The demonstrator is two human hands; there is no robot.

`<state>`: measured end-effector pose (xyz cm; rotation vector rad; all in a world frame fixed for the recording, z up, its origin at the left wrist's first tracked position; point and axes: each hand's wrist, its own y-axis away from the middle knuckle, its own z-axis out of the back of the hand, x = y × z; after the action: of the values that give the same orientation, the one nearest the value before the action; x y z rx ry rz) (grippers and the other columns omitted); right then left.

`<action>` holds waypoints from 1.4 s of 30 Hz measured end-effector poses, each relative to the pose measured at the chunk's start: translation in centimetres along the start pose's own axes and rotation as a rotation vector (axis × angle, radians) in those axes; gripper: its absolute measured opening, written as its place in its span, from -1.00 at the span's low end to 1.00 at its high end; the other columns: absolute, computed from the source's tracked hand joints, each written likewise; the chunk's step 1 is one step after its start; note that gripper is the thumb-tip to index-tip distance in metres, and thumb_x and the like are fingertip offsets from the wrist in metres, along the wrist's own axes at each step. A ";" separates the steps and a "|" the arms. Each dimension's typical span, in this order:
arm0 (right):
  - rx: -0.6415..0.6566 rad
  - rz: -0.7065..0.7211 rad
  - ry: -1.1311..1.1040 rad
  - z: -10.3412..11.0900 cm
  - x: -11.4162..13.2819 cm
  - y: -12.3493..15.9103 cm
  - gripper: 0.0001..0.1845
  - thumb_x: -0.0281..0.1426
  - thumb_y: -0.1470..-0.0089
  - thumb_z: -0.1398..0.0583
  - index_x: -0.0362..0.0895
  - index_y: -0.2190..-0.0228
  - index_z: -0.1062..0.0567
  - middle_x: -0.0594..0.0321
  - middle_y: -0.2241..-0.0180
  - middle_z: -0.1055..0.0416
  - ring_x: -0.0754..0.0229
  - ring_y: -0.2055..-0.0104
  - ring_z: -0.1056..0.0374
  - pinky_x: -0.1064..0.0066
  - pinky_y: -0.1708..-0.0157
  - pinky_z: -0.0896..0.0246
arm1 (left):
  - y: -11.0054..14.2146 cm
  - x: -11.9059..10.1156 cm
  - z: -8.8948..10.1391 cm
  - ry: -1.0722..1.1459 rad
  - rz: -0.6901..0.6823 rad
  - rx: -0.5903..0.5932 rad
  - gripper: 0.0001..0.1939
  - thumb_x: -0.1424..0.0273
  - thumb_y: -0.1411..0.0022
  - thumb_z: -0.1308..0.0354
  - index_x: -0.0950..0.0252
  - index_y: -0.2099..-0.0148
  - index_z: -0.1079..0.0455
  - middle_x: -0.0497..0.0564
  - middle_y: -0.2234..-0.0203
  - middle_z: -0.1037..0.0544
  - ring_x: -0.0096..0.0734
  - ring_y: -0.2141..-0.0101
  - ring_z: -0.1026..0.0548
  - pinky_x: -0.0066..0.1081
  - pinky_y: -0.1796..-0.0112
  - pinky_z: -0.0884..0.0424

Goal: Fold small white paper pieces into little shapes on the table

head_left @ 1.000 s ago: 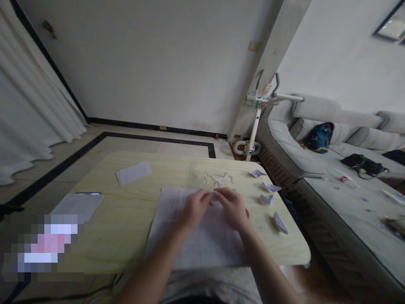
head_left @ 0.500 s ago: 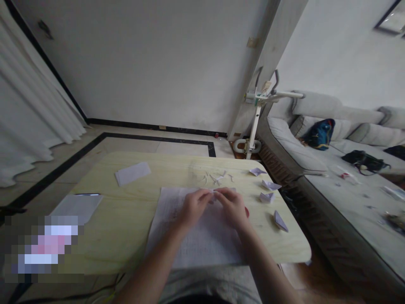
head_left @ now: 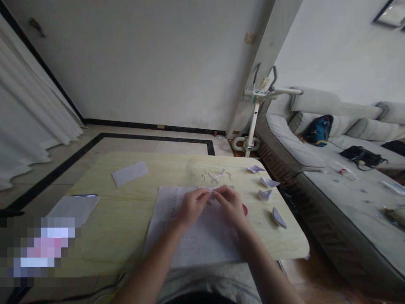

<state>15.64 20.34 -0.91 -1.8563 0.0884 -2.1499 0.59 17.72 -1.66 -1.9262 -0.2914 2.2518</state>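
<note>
Over a large printed sheet (head_left: 167, 228), my left hand (head_left: 193, 207) and my right hand (head_left: 230, 207) meet with fingers pinched. Between the fingertips is a small piece of white paper (head_left: 211, 190), mostly hidden by the fingers, so its shape is unclear. Beyond the hands lie thin curled paper scraps (head_left: 217, 176). A red object (head_left: 245, 210) peeks out from behind my right hand, partly covered. Along the table's right side stand several folded paper boats, the nearest boat (head_left: 279, 218) lying beside my right forearm.
The pale wooden table (head_left: 120, 228) holds a stack of white paper slips (head_left: 129, 173) at the far left. Closer, a pen (head_left: 84, 195) rests on a white sheet (head_left: 74, 209). A grey sofa (head_left: 341, 202) and white exercise equipment (head_left: 252, 122) stand beyond the right edge.
The view has shifted slightly. Both hands stay together on the small paper, with only slight finger movement; the things on the table lie as before.
</note>
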 end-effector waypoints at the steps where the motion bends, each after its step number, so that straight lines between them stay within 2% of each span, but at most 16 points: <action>1: -0.002 0.011 0.006 0.0 0.0 0.0 -0.85 -0.32 -0.02 -0.27 -0.15 0.48 -0.50 0.25 0.49 -0.45 0.21 0.41 -0.34 0.40 0.36 -0.22 | 0.0 0.0 0.0 0.003 0.003 -0.001 -0.81 0.33 -0.26 -0.09 0.29 0.28 -0.49 -0.05 0.49 -0.54 -0.44 0.47 -0.51 -0.51 0.40 -0.38; 7: -0.008 0.016 0.046 -0.3 0.1 0.0 -0.85 -0.31 -0.05 -0.24 -0.14 0.44 -0.51 0.21 0.43 -0.47 0.18 0.36 -0.37 0.38 0.32 -0.24 | 0.1 0.3 -0.1 0.000 0.012 -0.058 -0.78 0.30 -0.26 -0.08 0.28 0.26 -0.51 -0.03 0.46 -0.57 -0.41 0.46 -0.52 -0.50 0.40 -0.40; 17: -0.013 0.039 0.135 -0.3 -0.2 0.1 -0.82 -0.30 -0.08 -0.18 -0.15 0.46 -0.41 0.25 0.49 -0.39 0.21 0.43 -0.29 0.42 0.40 -0.19 | -0.1 0.0 -0.1 -0.124 -0.081 -0.094 -0.82 0.36 -0.22 -0.11 0.30 0.35 -0.50 0.01 0.44 -0.56 -0.39 0.38 -0.49 -0.48 0.34 -0.37; 21: -0.007 0.051 0.239 -0.7 -0.2 0.2 -0.79 -0.29 -0.12 -0.14 -0.15 0.47 -0.41 0.24 0.48 -0.40 0.21 0.42 -0.28 0.43 0.41 -0.15 | -0.3 -0.1 0.0 -0.072 -0.006 -0.125 -0.80 0.32 -0.22 -0.10 0.30 0.34 -0.50 0.01 0.45 -0.54 -0.40 0.42 -0.48 -0.48 0.37 -0.37; 25: 0.076 0.082 0.415 -0.8 -0.1 0.4 -0.69 -0.28 -0.20 -0.05 -0.13 0.54 -0.34 0.27 0.55 -0.34 0.24 0.49 -0.21 0.43 0.48 -0.03 | -0.2 -0.3 0.0 0.033 0.118 -0.115 -0.77 0.26 -0.20 -0.11 0.30 0.32 -0.48 -0.05 0.51 -0.51 -0.44 0.51 -0.44 -0.50 0.45 -0.34; 28: 0.117 0.107 0.471 -0.7 -0.1 0.5 -0.69 -0.31 -0.20 -0.02 -0.11 0.55 -0.29 0.30 0.58 -0.29 0.25 0.52 -0.15 0.44 0.51 0.03 | -0.2 -0.5 0.0 0.050 0.137 -0.091 -0.77 0.25 -0.18 -0.11 0.29 0.38 -0.45 -0.10 0.59 -0.46 -0.47 0.57 -0.38 -0.53 0.51 -0.28; 34: 0.152 0.102 0.419 -0.6 0.2 0.6 -0.65 -0.26 -0.22 -0.03 -0.12 0.56 -0.28 0.30 0.57 -0.29 0.26 0.50 -0.14 0.44 0.49 0.03 | -0.3 -0.7 0.2 0.058 0.141 -0.090 -0.74 0.23 -0.17 -0.11 0.31 0.42 -0.45 -0.14 0.68 -0.36 -0.51 0.61 -0.31 -0.53 0.56 -0.22; 40: 0.153 0.085 0.359 -0.3 0.3 0.4 -0.65 -0.27 -0.21 -0.04 -0.13 0.58 -0.27 0.34 0.58 -0.26 0.27 0.50 -0.16 0.46 0.48 0.01 | -0.5 -1.0 0.5 0.166 0.217 -0.209 -0.71 0.20 -0.17 -0.10 0.30 0.46 -0.36 -0.16 0.71 -0.33 -0.53 0.65 -0.30 -0.55 0.60 -0.19; 42: 0.138 0.068 0.308 -0.1 0.4 0.3 -0.65 -0.25 -0.21 -0.04 -0.12 0.57 -0.27 0.34 0.58 -0.25 0.27 0.50 -0.17 0.47 0.48 -0.01 | -0.5 -1.1 0.6 0.160 0.204 -0.195 -0.72 0.22 -0.17 -0.10 0.30 0.48 -0.35 -0.17 0.71 -0.33 -0.54 0.65 -0.30 -0.55 0.60 -0.19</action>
<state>15.54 19.93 -0.57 -1.4179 0.0658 -2.3134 0.21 17.85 -0.36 -2.3191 -0.3168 2.2445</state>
